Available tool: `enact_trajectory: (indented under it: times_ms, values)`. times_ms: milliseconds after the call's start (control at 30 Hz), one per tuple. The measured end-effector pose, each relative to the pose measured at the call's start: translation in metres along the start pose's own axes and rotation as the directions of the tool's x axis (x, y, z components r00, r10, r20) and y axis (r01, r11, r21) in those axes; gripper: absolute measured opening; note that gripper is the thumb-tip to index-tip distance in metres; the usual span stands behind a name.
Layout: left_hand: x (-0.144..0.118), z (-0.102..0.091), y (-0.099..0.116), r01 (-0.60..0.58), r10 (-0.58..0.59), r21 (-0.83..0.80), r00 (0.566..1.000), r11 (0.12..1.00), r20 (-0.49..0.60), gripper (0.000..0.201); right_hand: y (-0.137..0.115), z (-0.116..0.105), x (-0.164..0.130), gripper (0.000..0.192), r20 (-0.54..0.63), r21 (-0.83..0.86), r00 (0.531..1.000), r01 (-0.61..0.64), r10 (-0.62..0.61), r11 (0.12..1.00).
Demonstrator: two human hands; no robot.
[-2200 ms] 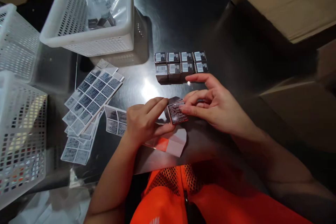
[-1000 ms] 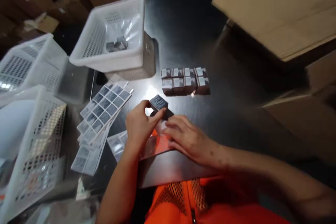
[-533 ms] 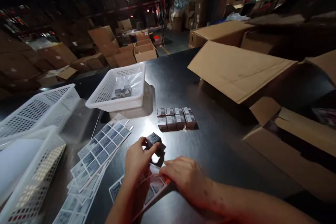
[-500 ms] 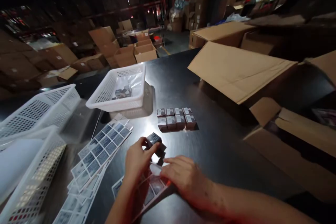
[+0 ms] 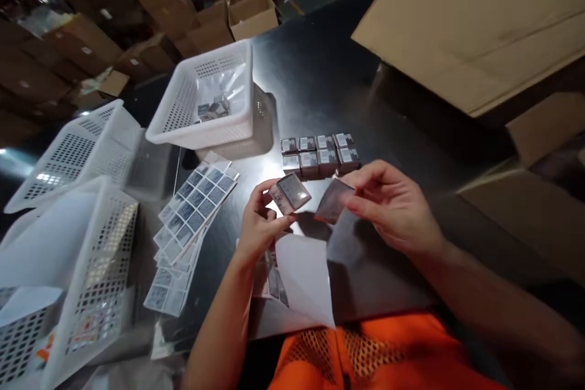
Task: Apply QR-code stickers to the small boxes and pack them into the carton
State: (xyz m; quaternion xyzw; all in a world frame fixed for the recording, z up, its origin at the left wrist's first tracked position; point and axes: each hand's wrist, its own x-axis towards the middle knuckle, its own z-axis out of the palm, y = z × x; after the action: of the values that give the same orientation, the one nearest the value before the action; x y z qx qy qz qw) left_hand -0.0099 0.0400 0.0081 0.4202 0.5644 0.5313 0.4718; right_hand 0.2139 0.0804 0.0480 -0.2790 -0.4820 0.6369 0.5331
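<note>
My left hand holds a small dark box up above the black table, one shiny face turned toward me. My right hand pinches a small label sticker by its right edge, just right of the box and apart from it. Below both hands lies a label sheet with its white backing curled up. A block of several finished small boxes stands just behind my hands.
Stacked label sheets lie to the left. A white perforated basket holds a few small boxes; two more white baskets stand at far left. Open cardboard boxes crowd the right side. My orange vest is at the table's near edge.
The view tilted back down. My right hand lifted off the sheet with a peeled label. My left hand turned the box and raised it beside the label.
</note>
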Motion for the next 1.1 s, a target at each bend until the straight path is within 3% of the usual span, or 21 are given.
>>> enact_trajectory:
  times_ms: [100, 200, 367, 500, 600, 800, 1100]
  values:
    - [-0.005, 0.005, 0.005, -0.037, 0.037, 0.009, 0.998, 0.999, 0.058, 0.061, -0.002, -0.006, 0.005, 0.031, 0.034, 0.021, 0.975, -0.219, 0.218, 0.975]
    - [-0.008, 0.006, 0.010, -0.109, 0.109, 0.000, 0.988, 0.994, 0.108, 0.058, -0.002, -0.008, 0.008, 0.027, 0.123, 0.022, 0.939, -0.325, 0.320, 0.945]
    - [-0.010, 0.001, 0.004, -0.042, 0.025, 0.057, 0.962, 0.997, 0.271, 0.061, -0.002, -0.006, 0.009, 0.019, 0.199, -0.046, 0.958, -0.203, 0.209, 0.978]
    - [-0.010, -0.003, -0.006, 0.001, -0.029, 0.084, 0.940, 0.996, 0.339, 0.061, -0.005, -0.006, 0.007, 0.018, 0.093, -0.161, 0.990, -0.091, 0.107, 0.983]
    - [-0.010, -0.004, -0.008, 0.015, -0.052, 0.108, 0.939, 0.994, 0.340, 0.062, -0.006, -0.007, 0.006, 0.023, 0.061, -0.186, 0.987, -0.133, 0.146, 0.974]
    - [-0.010, -0.002, -0.003, -0.003, -0.061, 0.153, 0.910, 0.988, 0.409, 0.063, -0.001, -0.005, 0.003, 0.060, 0.176, -0.204, 0.912, -0.334, 0.370, 0.920]
    - [-0.011, 0.002, 0.002, -0.043, -0.020, 0.154, 0.922, 0.987, 0.387, 0.059, 0.000, 0.000, 0.000, 0.061, 0.130, -0.200, 0.914, -0.356, 0.384, 0.913]
